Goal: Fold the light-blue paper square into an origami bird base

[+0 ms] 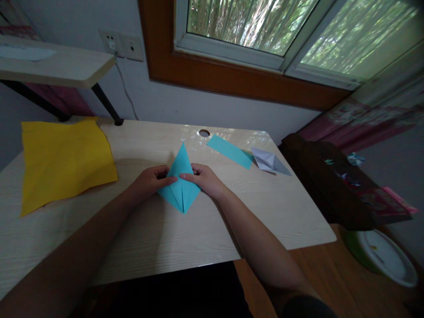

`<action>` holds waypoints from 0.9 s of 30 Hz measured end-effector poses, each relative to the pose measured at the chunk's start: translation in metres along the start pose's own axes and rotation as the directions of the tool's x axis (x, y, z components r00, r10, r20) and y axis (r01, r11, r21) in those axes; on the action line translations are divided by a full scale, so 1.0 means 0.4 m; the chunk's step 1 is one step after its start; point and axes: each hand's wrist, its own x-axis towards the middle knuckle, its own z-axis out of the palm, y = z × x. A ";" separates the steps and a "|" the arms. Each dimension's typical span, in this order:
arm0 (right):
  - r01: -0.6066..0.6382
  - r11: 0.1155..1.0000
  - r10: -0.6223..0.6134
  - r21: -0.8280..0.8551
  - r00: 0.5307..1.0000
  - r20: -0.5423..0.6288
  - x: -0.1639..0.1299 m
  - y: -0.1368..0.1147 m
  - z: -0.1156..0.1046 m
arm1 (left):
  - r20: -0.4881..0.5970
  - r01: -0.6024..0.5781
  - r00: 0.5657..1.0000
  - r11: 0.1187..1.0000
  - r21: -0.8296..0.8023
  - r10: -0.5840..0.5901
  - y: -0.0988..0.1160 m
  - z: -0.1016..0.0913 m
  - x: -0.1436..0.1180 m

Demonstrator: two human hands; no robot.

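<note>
A turquoise sheet of folded paper (182,194), shaped like a kite with a slit down its lower half, is held just over the desk, its long point facing away from me. My left hand (154,180) grips its left edge, thumb on top and fingers behind. On the opposite edge my right hand (203,177) pinches it the same way, thumb pressed near the middle. The two thumb tips almost meet at the paper's centre. Both hands' other fingers are partly hidden behind the paper.
Yellow paper (66,165) lies on the desk (265,212) at left. A turquoise strip (230,151) and a folded white paper boat (268,160) lie at the back right. A cable hole (204,133) and a raised shelf (76,66) are at the back.
</note>
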 end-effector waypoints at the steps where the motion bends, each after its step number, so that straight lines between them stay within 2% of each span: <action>1: -0.012 1.000 0.012 0.014 1.000 0.024 0.000 0.000 -0.002 | 0.007 0.006 1.000 1.000 0.005 -0.006 0.003 -0.001 -0.001; 4: -0.051 0.997 0.047 0.058 0.996 0.081 0.001 0.003 -0.006 | 0.015 0.016 1.000 0.999 0.040 -0.017 0.010 -0.003 -0.004; 10: -0.069 0.997 0.065 0.028 0.989 0.130 0.000 0.002 -0.011 | 0.040 0.025 0.999 0.995 0.094 -0.029 0.010 -0.002 -0.002; 14: -0.056 0.998 0.059 -0.023 0.975 0.215 -0.004 -0.006 -0.012 | -0.047 -0.026 0.998 0.990 0.137 0.033 0.008 0.001 0.002; 19: 0.019 0.988 0.033 -0.156 0.947 0.321 -0.007 -0.014 -0.008 | -0.084 -0.033 0.996 0.998 0.054 0.038 0.006 0.003 0.005; 23: 0.078 0.957 0.032 -0.279 0.929 0.368 -0.004 -0.017 -0.007 | -0.118 -0.009 0.993 1.000 -0.014 0.008 0.002 0.002 0.006; 27: 0.110 0.938 0.030 -0.329 0.918 0.395 -0.003 -0.024 -0.007 | -0.184 -0.018 0.983 0.997 -0.072 0.004 0.007 0.001 0.007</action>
